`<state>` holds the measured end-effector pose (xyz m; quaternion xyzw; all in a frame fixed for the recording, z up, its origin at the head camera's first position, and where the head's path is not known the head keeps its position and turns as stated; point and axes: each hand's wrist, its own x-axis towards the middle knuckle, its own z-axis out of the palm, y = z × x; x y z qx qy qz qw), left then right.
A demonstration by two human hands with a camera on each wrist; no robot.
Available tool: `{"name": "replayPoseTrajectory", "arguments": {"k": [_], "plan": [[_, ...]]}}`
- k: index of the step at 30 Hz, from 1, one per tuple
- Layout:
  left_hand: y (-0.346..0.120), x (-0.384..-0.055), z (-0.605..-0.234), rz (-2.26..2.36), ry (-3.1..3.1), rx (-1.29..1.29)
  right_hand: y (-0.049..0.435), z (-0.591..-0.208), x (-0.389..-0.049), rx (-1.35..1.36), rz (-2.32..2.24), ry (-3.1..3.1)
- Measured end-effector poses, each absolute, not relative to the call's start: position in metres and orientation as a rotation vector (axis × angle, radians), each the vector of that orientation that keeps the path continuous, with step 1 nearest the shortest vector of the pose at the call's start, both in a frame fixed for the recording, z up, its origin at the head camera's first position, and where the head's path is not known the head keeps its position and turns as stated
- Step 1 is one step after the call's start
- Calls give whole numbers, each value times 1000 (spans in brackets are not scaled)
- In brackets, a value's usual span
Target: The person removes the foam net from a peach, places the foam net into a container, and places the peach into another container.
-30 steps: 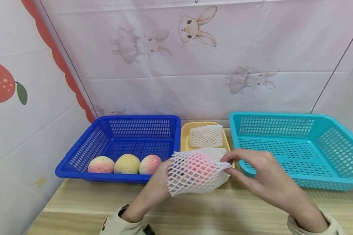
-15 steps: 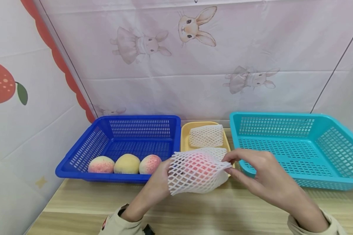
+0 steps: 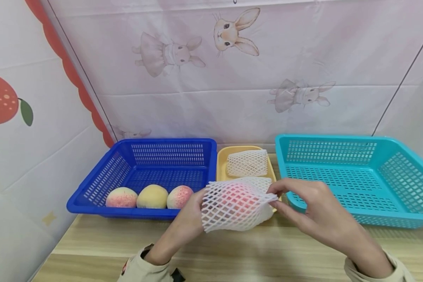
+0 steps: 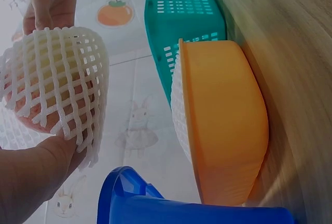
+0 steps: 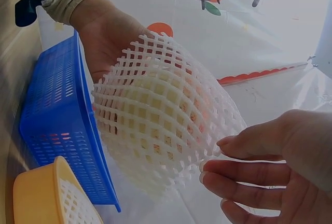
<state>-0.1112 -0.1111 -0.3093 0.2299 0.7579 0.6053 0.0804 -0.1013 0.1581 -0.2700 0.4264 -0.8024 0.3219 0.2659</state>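
A pink and pale yellow peach (image 3: 241,200) sits inside a white foam fruit net (image 3: 213,219), held up in front of the yellow tray. My left hand (image 3: 190,215) reaches into the open left end of the net and holds the peach; the mesh covers most of its fingers. In the left wrist view the thumb (image 4: 54,154) lies at the net's edge. With thumb and forefinger, my right hand (image 3: 313,213) pinches the gathered right end of the net. Its other fingers (image 5: 249,190) extend below the pinch in the right wrist view.
A blue basket (image 3: 141,213) at the left holds three peaches (image 3: 152,197) along its near side. Between the baskets, the yellow tray (image 3: 229,150) holds another foam net (image 3: 247,163). A turquoise basket (image 3: 338,139) stands at the right on the wooden table (image 3: 102,250).
The near edge of the net has risen very slightly. Both hands keep almost the same position and hold.
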Motion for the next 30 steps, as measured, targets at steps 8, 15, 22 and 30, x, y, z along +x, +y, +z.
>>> {"name": "replayPoseTrajectory", "arguments": {"k": [8,15,22,30], "plan": [[-110,-112,-309,1838,2231,681,159,-269,-101,1139,860,-2170],[-110,-112,-307,1864,2186,635,160,-268,-100,1122,860,-2187],[-110,-113,-308,1869,2168,632,161,-267,-99,1105,859,-2202],[-113,-114,-308,1843,2211,624,160,-268,-102,1118,851,-2185]]}}
